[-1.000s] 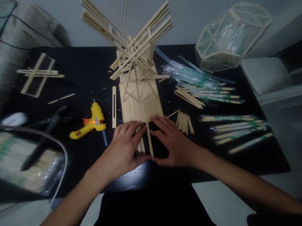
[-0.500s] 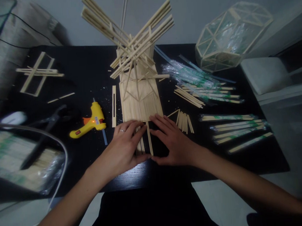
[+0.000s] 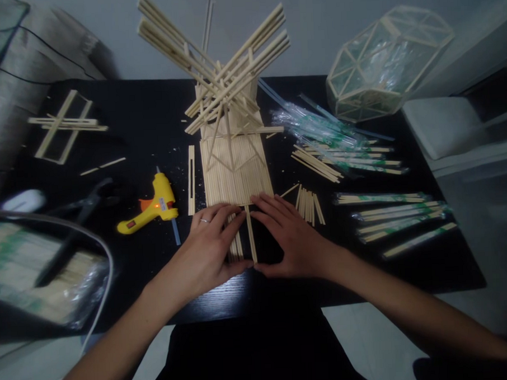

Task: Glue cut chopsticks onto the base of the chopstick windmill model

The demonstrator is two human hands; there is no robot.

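Observation:
A pair of wooden chopsticks [image 3: 251, 235] lies lengthwise between my two hands, its far end against the front edge of a windmill model [image 3: 236, 182] built from chopsticks. My left hand [image 3: 217, 233] is closed on the pair, thumb tip at the near end and fingertips at the far end. From the other side my right hand [image 3: 287, 236] pinches the same pair, its thumb meeting the left thumb. More chopsticks [image 3: 236, 248] show under my left palm, partly hidden. Crossed blades [image 3: 222, 90] stand up over the model's far part.
A yellow glue gun [image 3: 151, 208] rests to the left, near a slotted stick piece [image 3: 191, 178]. Cut sticks [image 3: 308, 204] and wrapped chopsticks [image 3: 401, 217] lie on the right. Pliers [image 3: 84, 211] and a bag of chopsticks [image 3: 42, 272] are at far left; a polyhedral stick frame [image 3: 388, 63] stands back right.
The view has shifted very slightly. Both hands keep the same hold on the chopsticks, and nothing else has visibly moved.

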